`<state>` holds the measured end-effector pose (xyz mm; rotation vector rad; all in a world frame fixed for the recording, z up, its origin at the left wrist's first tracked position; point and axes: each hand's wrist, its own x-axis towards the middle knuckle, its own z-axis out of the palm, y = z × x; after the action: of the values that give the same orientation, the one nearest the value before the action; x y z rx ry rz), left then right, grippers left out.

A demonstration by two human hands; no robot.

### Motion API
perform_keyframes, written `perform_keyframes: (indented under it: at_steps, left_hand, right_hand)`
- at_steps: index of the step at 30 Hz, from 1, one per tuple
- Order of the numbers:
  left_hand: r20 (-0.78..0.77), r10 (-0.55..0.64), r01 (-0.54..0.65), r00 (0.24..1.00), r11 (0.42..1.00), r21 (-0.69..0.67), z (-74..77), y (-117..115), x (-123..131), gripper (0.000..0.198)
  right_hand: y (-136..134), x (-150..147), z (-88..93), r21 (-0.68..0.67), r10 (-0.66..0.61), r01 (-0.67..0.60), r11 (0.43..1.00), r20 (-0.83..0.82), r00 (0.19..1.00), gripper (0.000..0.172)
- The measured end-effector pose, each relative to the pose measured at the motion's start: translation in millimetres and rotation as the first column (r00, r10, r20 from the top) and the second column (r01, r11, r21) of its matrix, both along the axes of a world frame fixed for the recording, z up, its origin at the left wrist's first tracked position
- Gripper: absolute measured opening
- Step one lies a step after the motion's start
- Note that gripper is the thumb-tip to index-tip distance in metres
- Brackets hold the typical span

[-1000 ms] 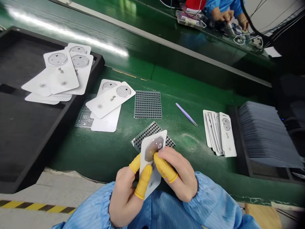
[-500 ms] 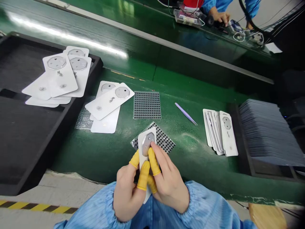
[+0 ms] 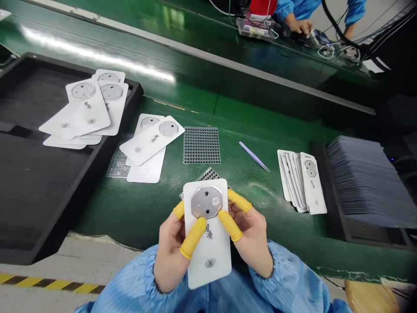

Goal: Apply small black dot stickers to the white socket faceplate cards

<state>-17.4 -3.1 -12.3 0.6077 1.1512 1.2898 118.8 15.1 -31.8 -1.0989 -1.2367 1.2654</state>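
**Blue sleeves, yellow fingertips**

I wear a light blue work smock with fine, darker pinstripes running along the cloth. My left sleeve [image 3: 130, 287] and right sleeve [image 3: 293, 282] each end in a gathered elastic cuff that puckers at the wrist. My left hand [image 3: 172, 248] has yellow rubber finger cots [image 3: 193, 238] on its thumb and forefinger, each rolled to a thin rim at the base. My right hand [image 3: 250, 234] wears matching yellow cots on the same two fingers.

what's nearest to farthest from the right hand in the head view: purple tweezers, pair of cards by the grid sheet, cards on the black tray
From the right hand:
1. purple tweezers, just beyond, centre-right
2. pair of cards, left of centre
3. cards on the black tray, far left
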Motion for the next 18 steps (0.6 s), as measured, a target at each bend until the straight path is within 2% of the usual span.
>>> perform_keyframes:
  at_steps: [4, 7, 10, 14, 16, 18]
  left_hand:
    - [-0.17, -0.062, 0.058, 0.984, 0.998, -0.028, -1.6, 3.8, -6.1, 0.025]
    - [-0.12, -0.072, 0.06, 0.99, 0.994, -0.096, 3.5, 3.3, -6.0, 0.027]
    - [-0.101, -0.021, 0.006, 0.995, 0.99, -0.14, 9.2, 2.4, -1.2, 0.021]
    - [-0.122, -0.063, 0.045, 0.991, 0.988, -0.148, 2.4, 6.2, -7.0, 0.016]
    - [-0.181, -0.069, 0.038, 0.981, 0.985, -0.168, -5.4, 9.7, -21.6, 0.021]
    - [-0.318, 0.065, -0.115, 0.946, 0.983, -0.142, -12.1, 12.3, -42.1, 0.033]
  right_hand:
    - [-4.7, -2.0, 2.3, 0.045, -0.034, 0.034, 0.998, -0.002, 0.999, 0.043]
    - [-9.7, -2.8, 4.1, 0.11, -0.038, 0.032, 0.993, 0.052, 0.998, 0.049]
    - [-13.1, -3.6, 3.8, 0.151, -0.048, 0.028, 0.988, 0.132, 0.99, 0.05]
    - [-6.9, 1.9, -1.6, 0.188, -0.016, -0.032, 0.982, 0.249, 0.968, 0.045]
    - [2.2, 8.9, -8.0, 0.218, -0.016, -0.088, 0.972, 0.433, 0.901, 0.047]
    - [12.3, 16.5, -17.2, 0.255, -0.109, -0.092, 0.963, 0.677, 0.728, 0.049]
